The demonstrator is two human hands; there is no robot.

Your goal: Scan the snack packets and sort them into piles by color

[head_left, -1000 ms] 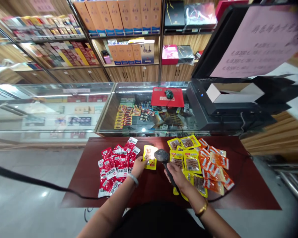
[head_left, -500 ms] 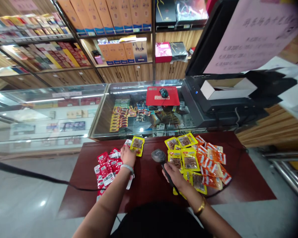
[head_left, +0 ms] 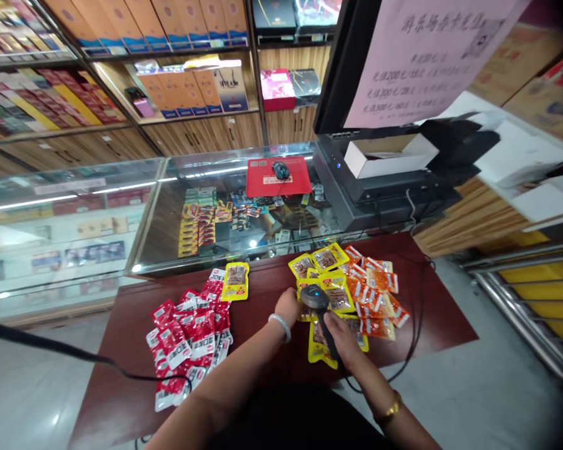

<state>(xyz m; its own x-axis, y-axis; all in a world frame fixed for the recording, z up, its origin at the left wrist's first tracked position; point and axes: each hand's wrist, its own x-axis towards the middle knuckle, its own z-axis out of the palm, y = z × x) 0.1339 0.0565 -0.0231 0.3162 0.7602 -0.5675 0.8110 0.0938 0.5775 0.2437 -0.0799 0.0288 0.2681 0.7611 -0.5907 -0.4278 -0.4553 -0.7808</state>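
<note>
Right hand point(head_left: 344, 340) wrapped round scanner point(head_left: 316, 298), which partly blocks yellow packets point(head_left: 338, 294); orange packets point(head_left: 375, 300) toward table's point(head_left: 267, 281) right edge. Left hand point(head_left: 287, 305) at yellow packets, cannot tell if gripping. Lone yellow packet point(head_left: 236, 281) near far edge, beside red packets point(head_left: 199, 330); black cord point(head_left: 75, 354) crosses these.

Black scanner point(head_left: 315, 299) up over the yellow packets point(head_left: 336, 292), head pointing far, handle slanting near and right! Those packets overlap at right, brown contents showing through clear windows; a single yellow packet point(head_left: 236, 281) lies flat, far left.
</note>
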